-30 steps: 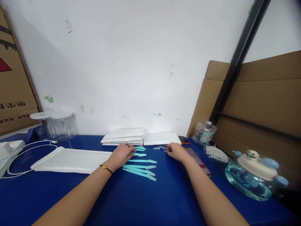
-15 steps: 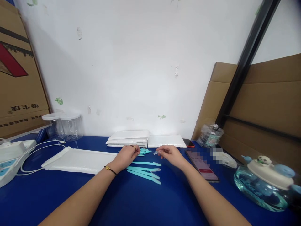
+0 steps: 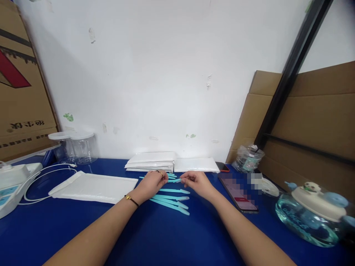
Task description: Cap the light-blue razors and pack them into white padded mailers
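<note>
My left hand (image 3: 152,184), with a ring and a dark bracelet, is closed on one end of a slim turquoise stick (image 3: 172,181). At the stick's other end my right hand (image 3: 195,183) pinches a small clear cap, which sits at or over the tip. Several similar turquoise sticks (image 3: 169,204) lie fanned out on the blue table just in front of the hands. More of them (image 3: 171,175) lie behind the left hand, partly hidden by it.
Left: a white padded envelope (image 3: 94,187), a cable, a power strip (image 3: 16,183) and clear jars (image 3: 83,149). Behind: stacked white envelopes (image 3: 149,161) by the wall. Right: a phone (image 3: 238,194), a bagged item (image 3: 248,159) and a panda-lidded bottle (image 3: 307,218).
My hands have come closer together. A turquoise stick now shows between them, and the clear cap in my right hand has moved left to its tip.
</note>
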Action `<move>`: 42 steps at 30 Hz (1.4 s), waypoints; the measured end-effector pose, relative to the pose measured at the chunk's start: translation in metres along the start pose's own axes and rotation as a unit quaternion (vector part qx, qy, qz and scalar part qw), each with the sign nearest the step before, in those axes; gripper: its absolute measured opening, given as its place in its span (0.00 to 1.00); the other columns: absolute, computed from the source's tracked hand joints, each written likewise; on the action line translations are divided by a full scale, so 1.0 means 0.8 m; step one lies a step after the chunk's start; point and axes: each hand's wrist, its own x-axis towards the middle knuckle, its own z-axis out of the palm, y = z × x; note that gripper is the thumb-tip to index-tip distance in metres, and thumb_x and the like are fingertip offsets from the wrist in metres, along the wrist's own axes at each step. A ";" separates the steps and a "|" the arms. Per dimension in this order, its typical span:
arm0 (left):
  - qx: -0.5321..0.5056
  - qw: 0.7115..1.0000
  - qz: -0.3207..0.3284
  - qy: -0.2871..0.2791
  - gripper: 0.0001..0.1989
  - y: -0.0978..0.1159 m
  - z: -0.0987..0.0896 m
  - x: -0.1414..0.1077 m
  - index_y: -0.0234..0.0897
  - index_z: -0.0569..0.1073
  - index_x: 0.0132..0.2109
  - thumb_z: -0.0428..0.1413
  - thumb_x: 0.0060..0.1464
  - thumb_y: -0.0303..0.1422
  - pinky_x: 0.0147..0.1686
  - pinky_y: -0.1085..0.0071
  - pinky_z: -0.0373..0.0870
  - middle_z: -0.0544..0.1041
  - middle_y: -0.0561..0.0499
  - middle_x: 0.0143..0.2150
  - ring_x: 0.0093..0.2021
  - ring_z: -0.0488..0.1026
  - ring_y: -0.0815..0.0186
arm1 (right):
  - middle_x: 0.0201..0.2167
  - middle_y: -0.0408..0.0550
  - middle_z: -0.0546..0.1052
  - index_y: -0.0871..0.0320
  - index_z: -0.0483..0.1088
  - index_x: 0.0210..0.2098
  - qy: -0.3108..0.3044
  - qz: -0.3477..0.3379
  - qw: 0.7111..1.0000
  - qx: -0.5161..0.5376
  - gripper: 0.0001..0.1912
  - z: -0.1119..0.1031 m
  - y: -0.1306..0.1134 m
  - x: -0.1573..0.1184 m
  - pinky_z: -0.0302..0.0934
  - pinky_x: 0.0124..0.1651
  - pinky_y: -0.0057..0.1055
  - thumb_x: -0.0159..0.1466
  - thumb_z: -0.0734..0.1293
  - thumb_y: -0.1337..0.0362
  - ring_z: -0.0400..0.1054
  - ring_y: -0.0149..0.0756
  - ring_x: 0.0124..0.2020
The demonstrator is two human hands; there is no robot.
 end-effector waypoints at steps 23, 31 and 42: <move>0.119 0.990 -0.061 -0.054 0.08 -0.039 -0.011 -0.006 0.40 0.73 0.34 0.50 0.55 0.34 0.39 0.68 0.61 0.75 0.50 0.35 0.40 0.70 0.61 | 0.35 0.53 0.71 0.59 0.71 0.30 0.012 -0.041 0.900 -0.433 0.07 -0.010 0.040 0.014 0.55 0.44 0.34 0.59 0.62 0.72 0.64 0.42 0.41; 0.149 0.988 -0.014 -0.040 0.15 -0.036 -0.004 -0.007 0.37 0.71 0.33 0.42 0.60 0.34 0.39 0.68 0.60 0.75 0.47 0.34 0.37 0.70 0.62 | 0.27 0.43 0.73 0.57 0.67 0.35 -0.001 -0.058 0.948 -0.312 0.07 -0.005 0.027 0.008 0.56 0.29 0.25 0.64 0.58 0.67 0.65 0.31 0.27; 0.111 0.993 -0.014 -0.031 0.12 -0.021 -0.003 -0.001 0.37 0.71 0.34 0.44 0.60 0.32 0.37 0.70 0.59 0.75 0.48 0.36 0.36 0.70 0.63 | 0.23 0.41 0.71 0.57 0.71 0.32 -0.015 -0.051 0.983 -0.176 0.09 0.007 0.009 0.005 0.51 0.25 0.24 0.63 0.60 0.62 0.61 0.29 0.22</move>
